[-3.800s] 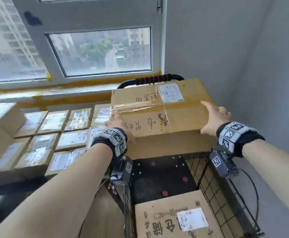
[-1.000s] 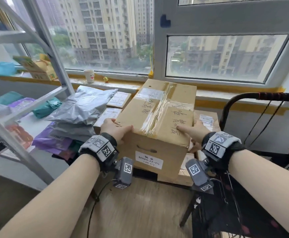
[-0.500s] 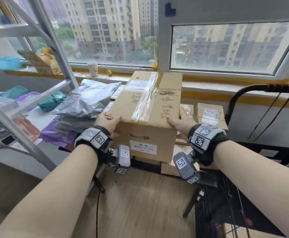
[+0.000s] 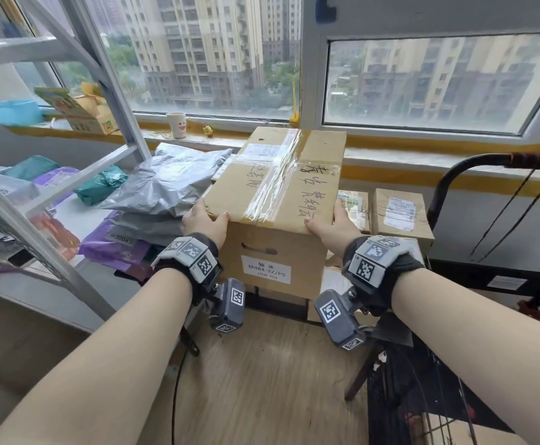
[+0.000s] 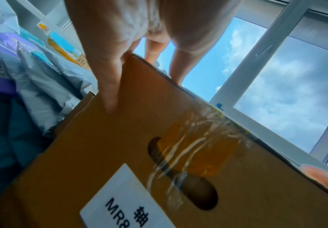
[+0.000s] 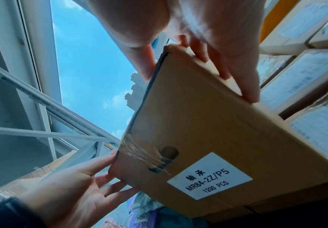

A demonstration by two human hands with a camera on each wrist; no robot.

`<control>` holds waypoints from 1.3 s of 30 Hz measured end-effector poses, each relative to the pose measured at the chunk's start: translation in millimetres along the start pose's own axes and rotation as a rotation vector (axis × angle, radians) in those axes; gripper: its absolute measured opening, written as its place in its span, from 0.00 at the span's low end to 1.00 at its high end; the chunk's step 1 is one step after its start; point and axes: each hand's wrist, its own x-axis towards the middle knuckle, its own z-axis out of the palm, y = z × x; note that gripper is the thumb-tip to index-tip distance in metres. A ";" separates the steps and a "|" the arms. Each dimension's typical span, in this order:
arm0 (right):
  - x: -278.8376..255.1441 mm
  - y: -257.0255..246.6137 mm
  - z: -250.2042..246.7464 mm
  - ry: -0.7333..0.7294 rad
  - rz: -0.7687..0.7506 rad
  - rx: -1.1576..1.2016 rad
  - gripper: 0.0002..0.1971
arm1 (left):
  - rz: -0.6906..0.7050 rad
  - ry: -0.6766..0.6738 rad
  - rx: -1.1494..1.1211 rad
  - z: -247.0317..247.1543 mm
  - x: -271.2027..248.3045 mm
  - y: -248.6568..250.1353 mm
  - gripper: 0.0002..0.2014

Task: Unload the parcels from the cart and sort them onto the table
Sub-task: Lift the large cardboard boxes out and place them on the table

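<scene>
**Item: taped cardboard carton, held between two hands at the table**

- Cardboard box (image 4: pixel 275 200): brown carton, clear tape across the top, handwritten characters on the lid, white label reading "MR84-2Z/P5 1200 PCS" on the near face below an oval handle slot. It sits upright between the two hands, over smaller boxes; whether its base rests on them cannot be told.
- Left hand (image 4: pixel 202 221): clasps the near left top corner, thumb on the lid, fingers (image 5: pixel 108 86) flat down the left side wall.
- Right hand (image 4: pixel 332 228): clasps the near right top corner, thumb on the lid, fingers (image 6: pixel 249 83) extended along the right side wall.
- Grey mailer bags (image 4: pixel 169 184): stacked just left of the left hand, touching or nearly touching the carton's left side.
- Purple bags (image 4: pixel 108 248): under and left of the grey stack.
- Small labelled boxes (image 4: pixel 397 213): just right of the right hand, on the table surface.
- Cart handle (image 4: pixel 474 165): black, curved, well right of the right hand.
- Metal shelf frame (image 4: pixel 69 175): far left of the left hand.
</scene>
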 end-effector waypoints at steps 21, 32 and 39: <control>-54.3 9.4 -27.4 0.074 -0.042 -0.258 0.33 | 0.586 -0.126 0.343 15.7 -64.5 38.3 0.23; -98.2 55.5 -131.9 0.228 0.090 -0.449 0.25 | 0.885 -0.300 0.403 89.0 -141.6 109.4 0.25; -145.2 105.8 -243.8 0.283 0.221 -0.517 0.26 | 1.016 -0.410 0.417 160.3 -214.4 170.0 0.23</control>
